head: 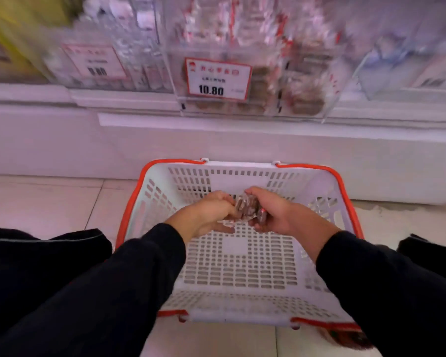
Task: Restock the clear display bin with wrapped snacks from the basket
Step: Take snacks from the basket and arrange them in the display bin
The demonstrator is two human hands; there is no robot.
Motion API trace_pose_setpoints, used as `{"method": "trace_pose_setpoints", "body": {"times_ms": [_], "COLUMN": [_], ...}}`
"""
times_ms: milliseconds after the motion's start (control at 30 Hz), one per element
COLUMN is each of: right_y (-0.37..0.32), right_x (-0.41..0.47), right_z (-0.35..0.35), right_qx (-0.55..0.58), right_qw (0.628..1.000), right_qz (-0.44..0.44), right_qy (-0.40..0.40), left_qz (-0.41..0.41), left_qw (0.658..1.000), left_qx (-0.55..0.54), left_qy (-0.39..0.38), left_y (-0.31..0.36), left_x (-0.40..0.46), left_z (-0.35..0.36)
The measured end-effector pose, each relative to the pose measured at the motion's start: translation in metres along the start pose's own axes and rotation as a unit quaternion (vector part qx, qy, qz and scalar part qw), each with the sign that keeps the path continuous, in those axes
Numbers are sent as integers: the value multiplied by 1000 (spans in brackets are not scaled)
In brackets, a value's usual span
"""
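both hands (242, 215) gathering wrapped snacks (249, 207), basket (242, 269)

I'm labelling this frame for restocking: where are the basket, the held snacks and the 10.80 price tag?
basket (242, 166): head view, far white rim.
snacks (246, 206): head view, wrappers between both hands.
price tag (218, 79): head view, tag's middle.

Left hand (208, 215) and right hand (276, 215) together clutch wrapped snacks (247, 207) over the white basket (238, 269); clear display bin (255, 73) above holds similar packets.
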State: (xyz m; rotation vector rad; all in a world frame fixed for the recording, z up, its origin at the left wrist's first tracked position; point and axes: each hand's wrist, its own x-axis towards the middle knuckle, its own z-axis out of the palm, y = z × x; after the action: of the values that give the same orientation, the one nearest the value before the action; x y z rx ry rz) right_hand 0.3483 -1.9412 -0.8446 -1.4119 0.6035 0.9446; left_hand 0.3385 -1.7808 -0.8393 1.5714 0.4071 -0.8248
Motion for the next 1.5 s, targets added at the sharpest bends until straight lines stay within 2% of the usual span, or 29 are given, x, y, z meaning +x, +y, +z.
{"method": "trace_pose_setpoints", "body": {"times_ms": [200,267,333,467,567,667,733,867,933,1033,1100,1200,1333,1433,1500], "right_y": [-57,-75,-91,-114,-127,-135,-140,-151,-158,-160,-155,-140,-132,-131,-130], "right_x": [-111,-146,-175,-213,-220,-222,-221,-222,-227,-230,-227,-226,-231,-230,-228], "right_z": [29,36,42,52,54,48,44,41,44,47,45,39,22,19,23], "right_qx": [-49,-68,-91,-94,-99,-112,-107,-100,-59,-46,-31,-12,-31,2,6], "right_qw": [990,987,983,975,967,963,965,947,947,958,952,921,857,847,838], "right_qz": [-86,-109,-134,-184,-226,-242,-241,-275,-287,-273,-299,-384,-507,-529,-541], "right_qy": [-95,-102,-90,-78,-59,-30,-5,132,131,74,64,73,87,54,67], "left_qz": [71,76,102,205,236,262,271,252,234,204,186,155,108,95,89], "left_qw": [989,980,975,972,969,965,961,961,965,972,975,974,963,941,922], "left_qx": [44,66,71,17,-33,-33,-54,-106,-115,-118,-109,-116,-123,-148,-178], "left_qy": [-125,-172,-186,-118,-63,0,28,37,24,-19,-58,-116,-215,-290,-331], "left_y": [82,105,119,128,132,138,144,155,159,170,176,184,188,186,184], "left_x": [-102,-134,-157,-172,-170,-161,-157,-149,-147,-145,-147,-152,-160,-164,-166], "left_z": [-21,-25,-23,-11,-2,1,3,3,4,5,5,-1,-10,-10,-12]}}
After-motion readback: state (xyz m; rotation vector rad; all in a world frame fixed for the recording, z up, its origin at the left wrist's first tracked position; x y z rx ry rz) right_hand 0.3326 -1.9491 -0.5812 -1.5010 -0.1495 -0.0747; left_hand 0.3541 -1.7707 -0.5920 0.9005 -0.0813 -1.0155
